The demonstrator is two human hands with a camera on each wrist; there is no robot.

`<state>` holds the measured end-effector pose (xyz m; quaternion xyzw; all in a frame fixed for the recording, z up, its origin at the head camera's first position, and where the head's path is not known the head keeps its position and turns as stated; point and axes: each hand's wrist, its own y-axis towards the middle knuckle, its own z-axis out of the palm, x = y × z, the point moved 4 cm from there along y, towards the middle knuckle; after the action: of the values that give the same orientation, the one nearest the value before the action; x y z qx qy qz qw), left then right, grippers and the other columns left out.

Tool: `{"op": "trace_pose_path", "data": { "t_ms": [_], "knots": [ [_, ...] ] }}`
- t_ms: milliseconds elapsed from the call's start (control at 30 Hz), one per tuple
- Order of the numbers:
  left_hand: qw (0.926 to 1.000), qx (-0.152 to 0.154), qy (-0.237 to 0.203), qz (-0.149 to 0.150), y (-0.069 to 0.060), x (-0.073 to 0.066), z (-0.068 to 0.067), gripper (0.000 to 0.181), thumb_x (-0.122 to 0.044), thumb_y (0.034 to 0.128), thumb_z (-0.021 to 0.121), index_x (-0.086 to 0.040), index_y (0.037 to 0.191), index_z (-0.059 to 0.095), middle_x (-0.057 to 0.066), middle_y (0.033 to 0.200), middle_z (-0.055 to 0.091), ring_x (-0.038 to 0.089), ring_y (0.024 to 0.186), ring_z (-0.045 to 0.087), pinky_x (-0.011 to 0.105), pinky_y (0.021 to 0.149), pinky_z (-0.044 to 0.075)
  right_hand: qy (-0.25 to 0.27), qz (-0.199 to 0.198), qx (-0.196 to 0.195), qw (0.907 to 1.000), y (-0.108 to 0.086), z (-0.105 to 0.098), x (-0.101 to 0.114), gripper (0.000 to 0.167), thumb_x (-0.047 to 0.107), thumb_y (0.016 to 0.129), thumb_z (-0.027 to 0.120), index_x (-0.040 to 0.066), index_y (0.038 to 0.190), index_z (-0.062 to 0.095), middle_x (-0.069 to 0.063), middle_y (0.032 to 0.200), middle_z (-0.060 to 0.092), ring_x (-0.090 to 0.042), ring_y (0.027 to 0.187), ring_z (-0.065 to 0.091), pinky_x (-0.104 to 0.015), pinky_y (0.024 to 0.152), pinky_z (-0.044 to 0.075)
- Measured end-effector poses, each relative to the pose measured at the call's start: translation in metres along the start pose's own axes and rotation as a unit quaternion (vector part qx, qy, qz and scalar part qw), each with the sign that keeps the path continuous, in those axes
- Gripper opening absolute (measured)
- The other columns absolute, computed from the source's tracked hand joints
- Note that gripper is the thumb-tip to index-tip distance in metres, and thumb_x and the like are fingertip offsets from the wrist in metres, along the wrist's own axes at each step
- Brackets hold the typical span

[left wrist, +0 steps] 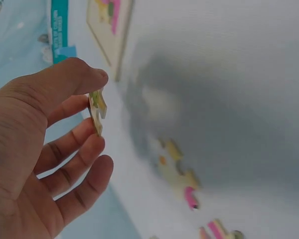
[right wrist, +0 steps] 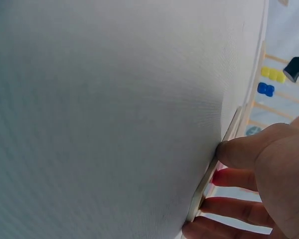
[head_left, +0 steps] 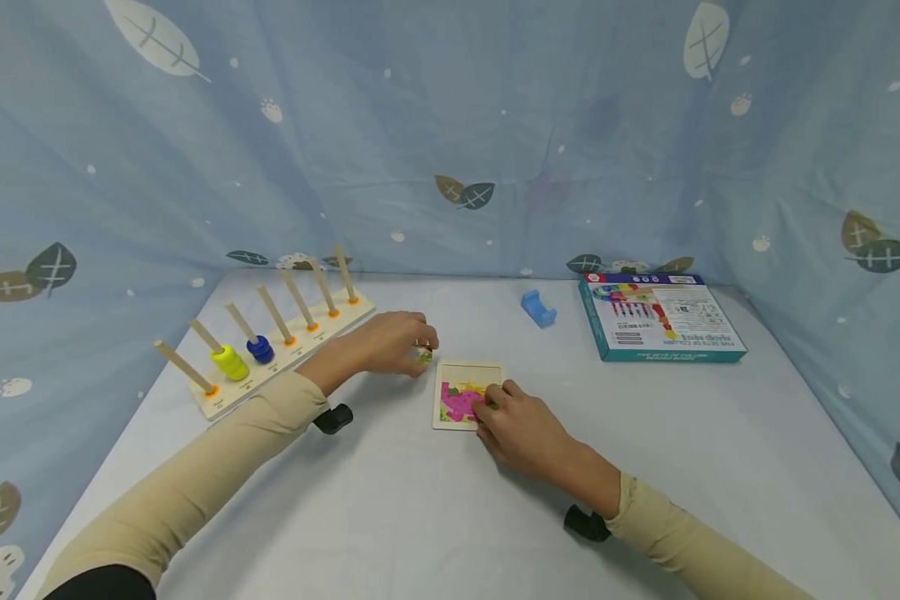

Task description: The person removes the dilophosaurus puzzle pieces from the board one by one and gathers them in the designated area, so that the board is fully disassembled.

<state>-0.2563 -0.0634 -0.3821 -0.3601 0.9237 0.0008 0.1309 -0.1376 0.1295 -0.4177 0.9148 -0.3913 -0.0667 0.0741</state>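
My left hand pinches a small jigsaw piece between thumb and fingers, just above the table and left of the puzzle board. The piece has green and yellow on its face and a pale wooden edge. The wooden puzzle board lies flat, with a pink, yellow and green picture partly filling its frame. At its lower right corner my right hand holds the board, thumb against the edge and fingers over the picture; they cover part of it. Loose jigsaw pieces lie under my left hand, blurred.
Left of the hands stands a wooden peg rack with yellow rings and blue rings. A blue plastic cradle-shaped piece lies behind the board. Toward the back right is a flat teal-edged box. Patterned blue cloth hangs behind the table.
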Motion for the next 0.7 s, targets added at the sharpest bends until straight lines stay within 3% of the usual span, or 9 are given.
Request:
{"op": "trace_pose_path", "data": {
  "t_ms": [267,700],
  "knots": [
    [0.9999,-0.002,0.008,-0.007,-0.008,0.01,0.012,0.031,-0.024,0.0831,0.079,-0.016,0.112,0.074,-0.003,0.102,0.063,0.014,0.09,0.059,0.036,0.08,0.05,0.01,-0.004,-0.001,0.9999,0.001,-0.001,-0.001,0.034,0.032,0.087,0.078,0.011,0.113,0.074,-0.009,0.104,0.063,-0.022,0.09,0.056,-0.029,0.071,0.056],
    [0.9999,0.009,0.002,-0.004,-0.009,0.013,0.015,0.031,-0.024,0.0839,0.081,-0.016,0.113,0.075,-0.002,0.101,0.063,0.013,0.09,0.059,0.035,0.08,0.05,0.024,-0.001,0.004,0.9997,0.001,-0.003,-0.004,0.039,0.034,0.085,0.079,0.011,0.116,0.074,-0.009,0.103,0.064,-0.022,0.089,0.056,-0.029,0.072,0.055]
  ]
}}
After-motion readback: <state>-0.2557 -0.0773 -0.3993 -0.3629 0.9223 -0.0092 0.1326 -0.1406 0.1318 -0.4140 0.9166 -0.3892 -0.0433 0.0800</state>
